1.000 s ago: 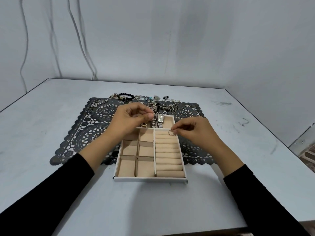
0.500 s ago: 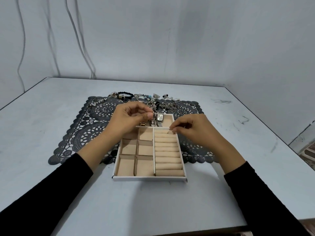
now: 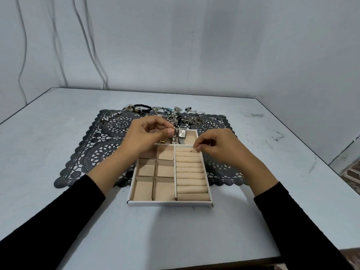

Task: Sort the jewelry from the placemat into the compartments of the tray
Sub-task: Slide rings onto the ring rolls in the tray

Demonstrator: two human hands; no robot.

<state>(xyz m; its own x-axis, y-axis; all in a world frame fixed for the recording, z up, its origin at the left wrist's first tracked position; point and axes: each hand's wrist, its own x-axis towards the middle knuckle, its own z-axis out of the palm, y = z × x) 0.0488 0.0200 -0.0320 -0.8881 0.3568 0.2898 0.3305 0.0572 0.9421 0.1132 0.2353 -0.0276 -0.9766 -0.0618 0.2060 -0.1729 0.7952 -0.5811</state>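
A beige tray (image 3: 169, 203) with a white rim lies on the near edge of a black lace placemat (image 3: 91, 151). Its right side is a column of ring rolls; its left side has square compartments. My right hand (image 3: 216, 147) pinches a thin ring (image 3: 194, 151) at the top ring rolls. My left hand (image 3: 150, 133) pinches a small silver ring (image 3: 175, 131) above the tray's far compartment, where watches (image 3: 182, 134) lie. Loose jewelry (image 3: 167, 112) sits along the placemat's far edge, with rings (image 3: 109, 118) at the far left.
The pale grey table (image 3: 58, 211) stands against a wall, with cables (image 3: 91, 55) hanging at the back left. The table's right edge drops off near a brick floor (image 3: 352, 176).
My right hand has lowered the thin ring down to the top ring rolls. My left hand has stayed in place with its ring.
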